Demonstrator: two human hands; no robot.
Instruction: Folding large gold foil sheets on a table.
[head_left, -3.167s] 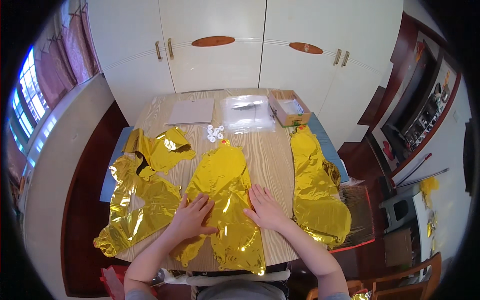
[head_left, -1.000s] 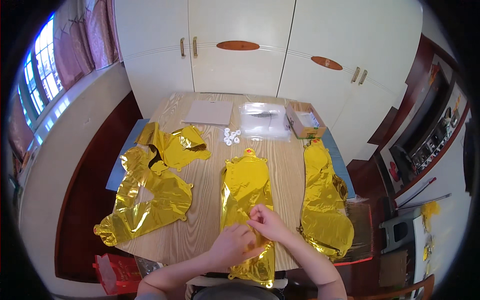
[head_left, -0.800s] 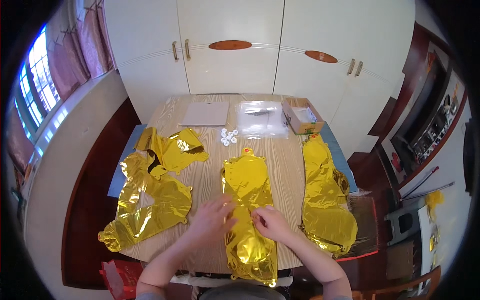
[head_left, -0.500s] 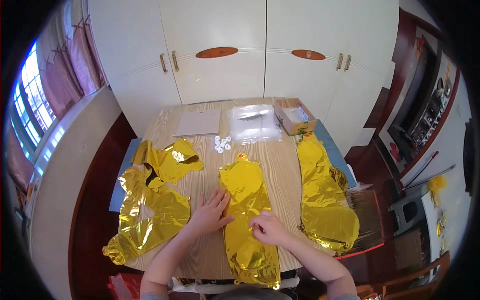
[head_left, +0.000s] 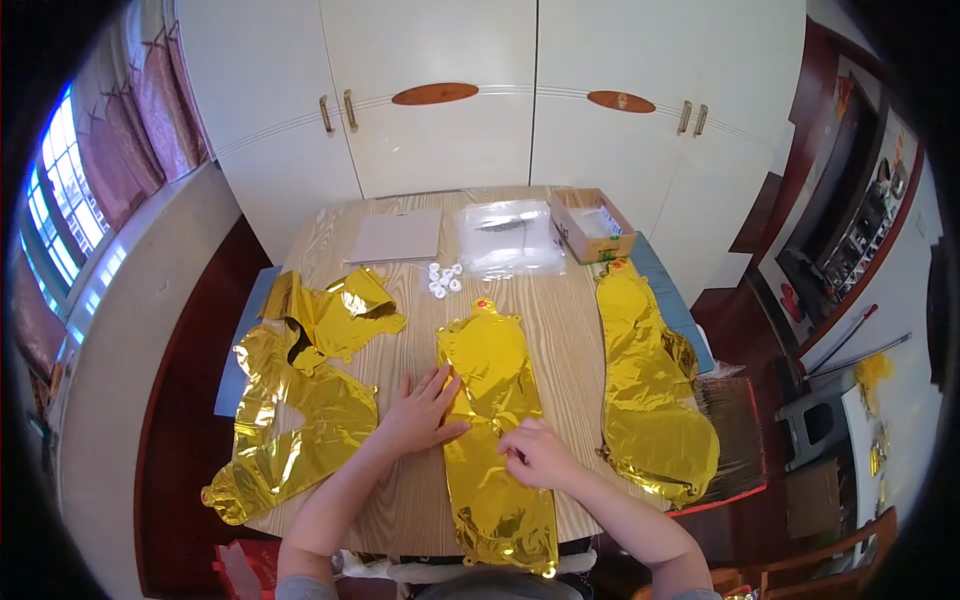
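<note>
A flat gold foil balloon [head_left: 490,355] lies lengthwise in the middle of the table, its narrow tabbed end with a red spot pointing away from me. My left hand [head_left: 415,415] rests at its left edge, fingers spread, the tips touching the foil. On the right part of the same balloon lies my right hand [head_left: 538,455], fingers curled in; whatever is under or between them is hidden. To the left are more crumpled gold foil balloons [head_left: 315,435], one piece folded over at the back. Another gold foil balloon [head_left: 655,400] lies at the right edge.
Along the back of the wood-grain table [head_left: 405,510] are a pale flat board [head_left: 397,237], a stack of clear plastic bags [head_left: 505,255] and an open cardboard box [head_left: 597,240]. Several small white rolls [head_left: 442,280] sit in front. White cabinets [head_left: 430,150] stand behind.
The view has shifted slightly, so the table's things sit a little higher. Both hands stay at nearly the same places on the middle balloon.
</note>
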